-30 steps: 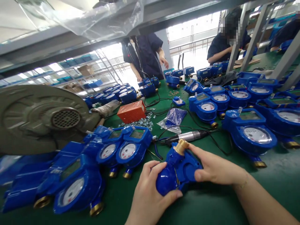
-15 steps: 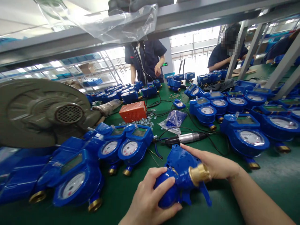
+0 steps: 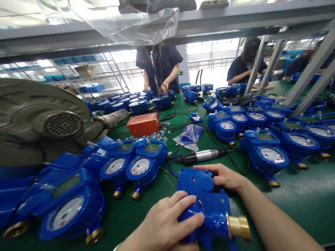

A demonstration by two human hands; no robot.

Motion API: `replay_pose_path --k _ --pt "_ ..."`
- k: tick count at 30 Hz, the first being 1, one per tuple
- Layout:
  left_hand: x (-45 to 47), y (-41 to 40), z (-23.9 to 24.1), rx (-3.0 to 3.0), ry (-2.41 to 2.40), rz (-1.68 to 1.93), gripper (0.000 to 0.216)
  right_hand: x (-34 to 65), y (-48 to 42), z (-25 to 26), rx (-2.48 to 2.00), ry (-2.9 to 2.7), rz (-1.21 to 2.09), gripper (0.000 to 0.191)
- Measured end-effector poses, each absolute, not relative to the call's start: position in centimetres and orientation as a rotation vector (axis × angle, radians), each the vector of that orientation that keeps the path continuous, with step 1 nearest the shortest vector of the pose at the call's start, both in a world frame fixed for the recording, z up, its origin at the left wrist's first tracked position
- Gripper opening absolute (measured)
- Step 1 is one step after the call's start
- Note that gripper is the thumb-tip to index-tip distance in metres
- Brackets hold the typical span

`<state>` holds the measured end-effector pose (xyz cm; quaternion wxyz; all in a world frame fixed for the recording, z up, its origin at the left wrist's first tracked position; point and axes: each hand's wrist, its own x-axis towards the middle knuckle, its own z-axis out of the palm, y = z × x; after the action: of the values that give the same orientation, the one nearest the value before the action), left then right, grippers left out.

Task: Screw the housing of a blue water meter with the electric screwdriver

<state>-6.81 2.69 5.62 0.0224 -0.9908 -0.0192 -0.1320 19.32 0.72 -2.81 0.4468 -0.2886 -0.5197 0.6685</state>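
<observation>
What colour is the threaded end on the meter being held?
Brass gold, on the blue meter under both hands; the head view shows it.

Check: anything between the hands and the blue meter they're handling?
Nothing visible. Left hand rests on the blue meter at its round body; right hand grips its flat far end. Both touch it directly.

Meter dials (image 3: 140, 166) bear print, seemingly too blurred to read
</observation>
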Motion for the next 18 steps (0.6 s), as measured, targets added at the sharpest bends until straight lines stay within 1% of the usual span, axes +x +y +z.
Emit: replay_pose_path --k 2,5,8,11,13,15,16,18 --pt "-6.7 2.7 6.2 -3.061 -0.055 -0.279 0.043 18.6 1.1 -2.9 -0.74 -1.255 1.609 0.077" --pt "-6.0 2.8 7.3 -3.045 -0.008 -0.101 0.038 18.1 1.3 -2.9 -0.763 -1.219 1.576 0.072" --pt "-5.3 2.7 7.8 -3.091 0.009 -0.107 0.038 18.1 1.1 -3.0 -0.756 -1.174 1.622 0.072" --pt "-5.4 2.2 7.1 -3.191 -0.033 -0.175 0.043 18.1 0.9 -3.1 -0.738 -1.115 1.678 0.07" --pt "-5.9 1.7 6.2 -3.236 -0.179 -0.422 0.037 18.1 0.8 -3.2 -0.739 -1.077 1.683 0.064" --pt "-6.6 1.5 5.1 -3.216 -0.491 -0.9 0.033 18.0 0.9 -3.2 -0.752 -1.049 1.667 0.059" --pt "-6.9 1.7 4.4 -3.179 -0.722 -1.173 0.035 17.9 1.0 -3.2 -0.76 -1.04 1.654 0.057" --pt "-6.9 2.7 3.1 -3.087 -1.445 -1.614 0.047 18.0 1.3 -3.2 -0.777 -1.032 1.62 0.054"
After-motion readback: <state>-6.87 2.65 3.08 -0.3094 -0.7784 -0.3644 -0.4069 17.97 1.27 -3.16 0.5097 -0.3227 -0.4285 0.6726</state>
